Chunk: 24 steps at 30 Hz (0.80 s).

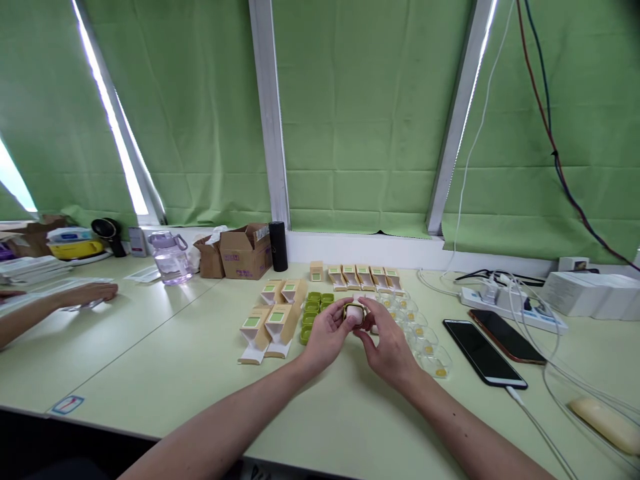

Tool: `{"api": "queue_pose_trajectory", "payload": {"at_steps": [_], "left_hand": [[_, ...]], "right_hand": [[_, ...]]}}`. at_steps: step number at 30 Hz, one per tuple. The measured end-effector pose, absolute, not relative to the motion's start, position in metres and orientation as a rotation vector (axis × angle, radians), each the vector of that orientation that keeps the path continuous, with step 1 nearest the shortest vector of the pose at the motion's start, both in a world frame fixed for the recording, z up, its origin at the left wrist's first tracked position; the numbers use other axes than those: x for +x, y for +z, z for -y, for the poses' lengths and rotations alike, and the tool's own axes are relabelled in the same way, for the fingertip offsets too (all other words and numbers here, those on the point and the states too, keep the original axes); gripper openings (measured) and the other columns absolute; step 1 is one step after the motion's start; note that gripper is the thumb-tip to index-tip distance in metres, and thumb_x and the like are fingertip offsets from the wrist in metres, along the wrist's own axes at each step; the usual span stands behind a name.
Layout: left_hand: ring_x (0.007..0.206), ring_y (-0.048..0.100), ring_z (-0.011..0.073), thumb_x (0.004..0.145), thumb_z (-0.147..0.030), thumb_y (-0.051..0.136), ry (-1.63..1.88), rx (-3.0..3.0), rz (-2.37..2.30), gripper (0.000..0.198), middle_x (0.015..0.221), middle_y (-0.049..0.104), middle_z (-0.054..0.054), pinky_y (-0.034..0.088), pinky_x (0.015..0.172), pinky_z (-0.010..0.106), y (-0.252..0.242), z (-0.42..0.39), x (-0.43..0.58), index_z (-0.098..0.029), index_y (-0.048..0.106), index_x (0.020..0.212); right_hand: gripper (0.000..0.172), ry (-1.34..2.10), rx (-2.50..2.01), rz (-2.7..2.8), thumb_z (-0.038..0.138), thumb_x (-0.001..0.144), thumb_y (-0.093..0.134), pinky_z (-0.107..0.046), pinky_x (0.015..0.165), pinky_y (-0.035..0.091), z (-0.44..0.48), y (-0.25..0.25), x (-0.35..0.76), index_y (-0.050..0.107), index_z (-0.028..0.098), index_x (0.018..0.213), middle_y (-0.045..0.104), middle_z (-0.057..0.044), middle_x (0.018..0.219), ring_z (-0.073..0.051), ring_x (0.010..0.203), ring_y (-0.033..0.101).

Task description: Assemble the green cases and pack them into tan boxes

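Between my hands, above the table, is a small rounded white case with an olive-green rim [355,312]; it looks like an earbud case in a cover. My left hand [326,335] grips it from the left, thumb across its front. At its right edge, the fingers of my right hand [393,347] are closed on it, partly hiding it. Just left of it stand several green square cases or covers [311,317]. Several clear plastic shells [427,347] with small yellow pieces lie in rows to the right, partly behind my right hand.
Small kraft boxes with open flaps [277,323] stand left, and more [363,277] line the back. Phones [484,352], a power strip [515,310] and cables lie right. Cartons [246,257], a black cylinder [279,247] and a water jug [171,260] stand back left. Another person's arm [55,303] rests far left.
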<state>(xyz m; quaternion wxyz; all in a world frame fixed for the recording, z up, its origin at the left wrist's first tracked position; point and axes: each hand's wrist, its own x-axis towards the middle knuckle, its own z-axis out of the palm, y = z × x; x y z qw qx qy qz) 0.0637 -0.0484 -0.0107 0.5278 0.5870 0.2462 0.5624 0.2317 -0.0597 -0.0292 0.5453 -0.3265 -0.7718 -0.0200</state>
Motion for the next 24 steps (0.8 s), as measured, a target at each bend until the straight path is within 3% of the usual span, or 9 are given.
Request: {"api": "queue_pose_trajectory", "payload": {"at_steps": [4,16,20,24], "left_hand": [[0.116,0.074,0.0314,0.083,-0.051,0.085,1.285,1.344,-0.579,0.064,0.125,0.076,0.017,0.063,0.096,0.041,-0.010,0.048,0.063,-0.014,0.065,0.130],[0.116,0.074,0.0311,0.080,-0.052,0.086,1.257,1.327,-0.587,0.068,0.125,0.076,0.016,0.063,0.096,0.041,-0.004,0.050,0.063,-0.015,0.065,0.133],[0.090,0.077,0.0237,0.088,-0.056,0.078,1.252,1.423,-0.627,0.069,0.112,0.077,0.013,0.062,0.079,0.034,-0.002,0.053,0.060,-0.014,0.060,0.139],[0.069,0.071,0.0163,0.098,-0.057,0.064,1.298,1.558,-0.782,0.058,0.087,0.072,0.006,0.051,0.061,0.026,-0.002,0.052,0.054,-0.013,0.060,0.137]], "right_hand": [[0.043,-0.010,-0.825,1.802,0.020,0.101,0.054,-0.040,0.076,0.066,0.060,-0.029,0.232,0.049,0.025,0.144,0.068,-0.013,0.128,-0.021,0.080,0.071],[0.036,0.054,-0.908,1.758,0.027,0.099,0.058,-0.040,0.075,0.061,0.062,-0.025,0.235,0.056,0.024,0.135,0.071,-0.011,0.116,-0.022,0.082,0.068],[0.031,0.276,-0.881,1.663,0.031,0.098,0.061,-0.038,0.075,0.063,0.064,-0.018,0.234,0.058,0.024,0.129,0.070,-0.011,0.117,-0.023,0.090,0.068],[0.033,0.616,-0.810,1.502,0.041,0.098,0.065,-0.038,0.079,0.065,0.060,-0.016,0.233,0.058,0.024,0.126,0.072,-0.010,0.114,-0.023,0.099,0.071]]}}
